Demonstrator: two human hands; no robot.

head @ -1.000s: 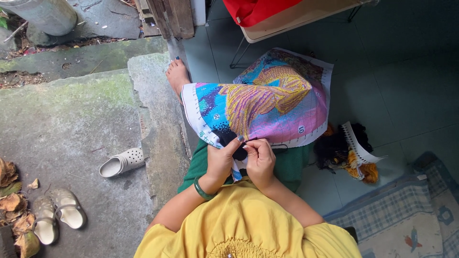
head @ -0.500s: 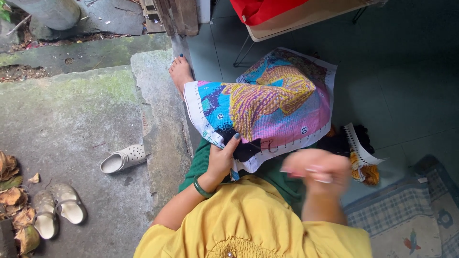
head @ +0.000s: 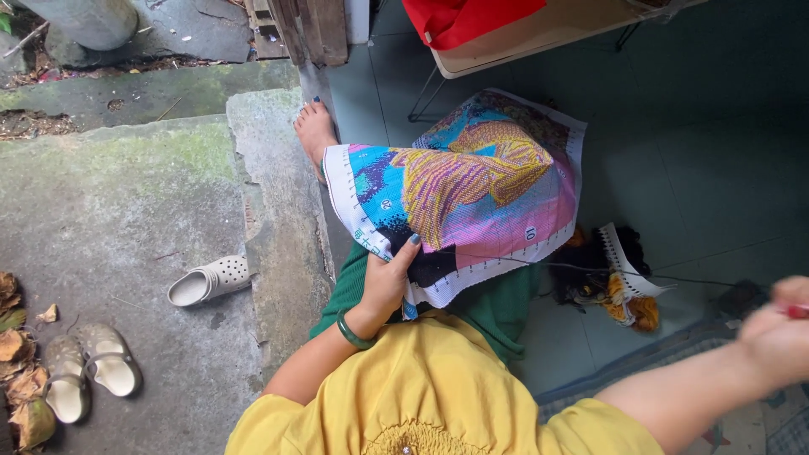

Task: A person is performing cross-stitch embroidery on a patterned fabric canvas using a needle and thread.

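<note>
A colourful cross-stitch canvas [head: 472, 190] with pink, yellow and blue stitching lies draped over my lap and knee. My left hand [head: 389, 278] grips its near edge, thumb on top, a green bangle on the wrist. My right hand [head: 779, 329] is stretched far out to the right, blurred, fingers pinched on a needle. A dark thread [head: 590, 270] runs taut from the canvas toward it. A bundle of coloured threads [head: 619, 282] lies on the floor beside my leg.
A raised concrete step [head: 278, 219] borders my left side, with a white clog [head: 209, 281] and a pair of sandals [head: 88, 371] beyond it. A folding table [head: 539, 34] with a red cloth [head: 468, 17] stands ahead. A checked mat [head: 758, 430] lies at right.
My right hand has left the canvas edge and swung far out to the right, drawing the thread through. My left hand keeps its grip on the canvas.
</note>
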